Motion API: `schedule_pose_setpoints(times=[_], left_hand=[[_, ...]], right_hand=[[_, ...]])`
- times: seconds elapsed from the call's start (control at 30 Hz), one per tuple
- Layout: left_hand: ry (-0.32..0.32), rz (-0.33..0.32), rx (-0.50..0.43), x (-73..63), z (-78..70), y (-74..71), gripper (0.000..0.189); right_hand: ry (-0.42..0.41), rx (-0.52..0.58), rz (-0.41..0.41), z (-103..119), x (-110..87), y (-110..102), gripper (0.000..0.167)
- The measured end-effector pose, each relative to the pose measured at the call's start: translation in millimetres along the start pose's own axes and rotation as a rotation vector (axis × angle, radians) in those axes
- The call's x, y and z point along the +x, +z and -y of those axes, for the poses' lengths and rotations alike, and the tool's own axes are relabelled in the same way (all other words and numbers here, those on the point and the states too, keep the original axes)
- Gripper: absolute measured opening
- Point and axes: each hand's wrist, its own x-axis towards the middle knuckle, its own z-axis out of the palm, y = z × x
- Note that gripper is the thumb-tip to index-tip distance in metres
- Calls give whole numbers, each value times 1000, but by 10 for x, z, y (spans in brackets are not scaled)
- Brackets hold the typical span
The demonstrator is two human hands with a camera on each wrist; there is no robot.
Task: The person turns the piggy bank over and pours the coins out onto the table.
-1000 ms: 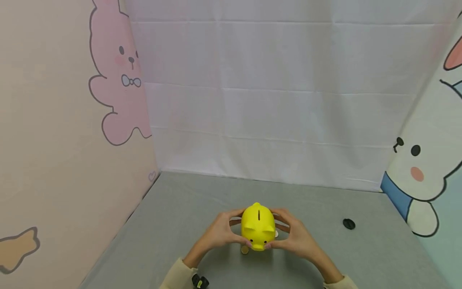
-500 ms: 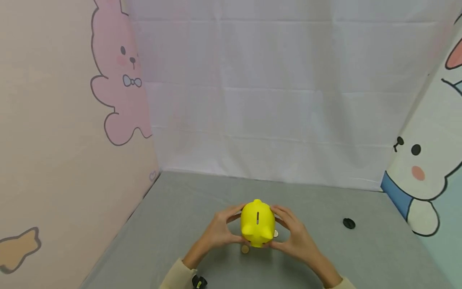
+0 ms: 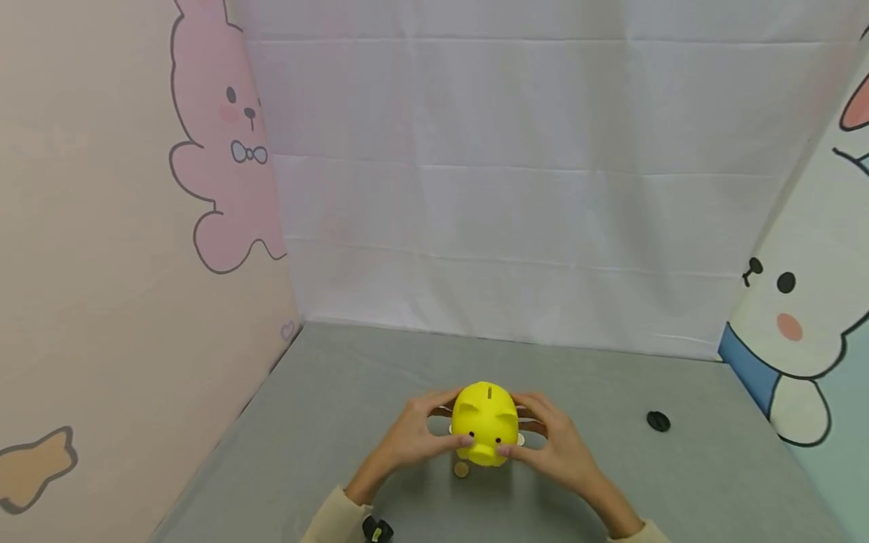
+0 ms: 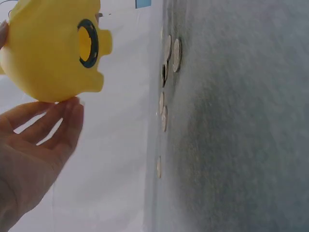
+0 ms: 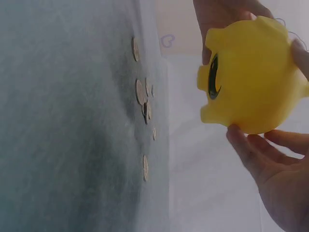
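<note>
A yellow piggy bank (image 3: 484,422) hangs above the table, its face turned towards me and the coin slot on top. My left hand (image 3: 416,434) holds its left side, thumb on the front by the snout and fingers behind. From the other side my right hand (image 3: 562,446) grips it the same way. On the underside, the left wrist view shows an uncovered round hole with a dark rim (image 4: 94,46). Below the bank, several coins (image 5: 140,92) lie flat or overlapping on the cloth. One gold-coloured coin (image 3: 462,470) shows just in front of the bank.
A round black plug (image 3: 658,421) lies on the grey tablecloth (image 3: 584,385) to the right. A white sheet (image 3: 516,188) hangs behind the table, and walls with cartoon animals stand at both sides.
Between my hands the piggy bank has rocked: its face first tipped down, then came back up to show the eyes and snout. Both hands kept their hold; the plug stayed put.
</note>
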Motion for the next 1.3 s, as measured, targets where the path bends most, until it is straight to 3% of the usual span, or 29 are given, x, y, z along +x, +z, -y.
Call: schedule_pose_setpoints(times=[0.13, 0.23, 0.53, 0.77, 0.97, 1.1, 1.3], left_hand=[[-130, -10, 12, 40, -21, 35, 57], [-229, -23, -11, 72, -33, 60, 57], [-394, -62, -87, 119, -62, 101, 67], [-502, -29, -169, 115, -96, 101, 77], [-496, -7, -158, 114, -109, 79, 75], [-450, -17, -121, 129, -109, 48, 73], [-345, 38, -119, 134, -96, -47, 62]], right_hand=[[213, 25, 23, 51, 46, 22, 47], [307, 37, 60, 62, 89, 28, 40], [440, 88, 99, 81, 137, 25, 56], [513, 123, 172, 137, 158, 40, 75], [513, 110, 160, 134, 144, 44, 73], [485, 105, 121, 121, 143, 33, 61], [398, 81, 134, 118, 156, -33, 48]])
